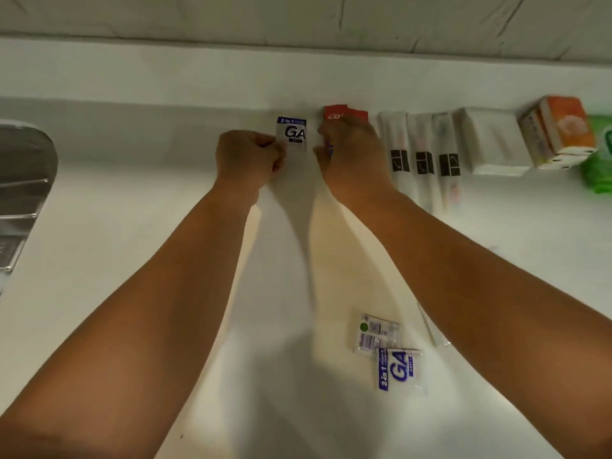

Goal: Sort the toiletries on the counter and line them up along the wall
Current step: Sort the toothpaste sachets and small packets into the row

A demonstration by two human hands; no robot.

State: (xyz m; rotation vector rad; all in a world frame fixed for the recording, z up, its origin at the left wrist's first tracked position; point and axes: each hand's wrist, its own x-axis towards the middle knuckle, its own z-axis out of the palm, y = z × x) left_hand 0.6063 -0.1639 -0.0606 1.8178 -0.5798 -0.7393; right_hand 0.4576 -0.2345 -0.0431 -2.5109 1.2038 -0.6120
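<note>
**Sachet held up at the wall, row running off to your right**

Sachet [293, 133], white with a blue "2 in 1" band and black "GA" lettering, stands upright against the wall [165, 74] at the back of the white surface [132, 260]. Your left hand [248, 157] is curled into a fist with its fingertips pinching the sachet's left edge. Your right hand [347, 150] is just beside the sachet on the other side, fingers bent over the red packets [344, 113] leaning on the wall; whether it grips them you cannot tell from this angle.

To the right of the red packets the row runs along the wall: three wrapped toothbrushes [424, 154] side by side, then a white tissue pack [490, 144], an orange box [559, 130] leaning on it, and a green pack [599, 160] at the frame edge.

Near you, well apart from the row, two more sachets [387, 352] lie flat on the surface, overlapping, one showing blue "GA". A clear wrapper [433, 329] lies just beside them, partly under your right forearm. A metal sink [23, 180] sits at the far left.
</note>
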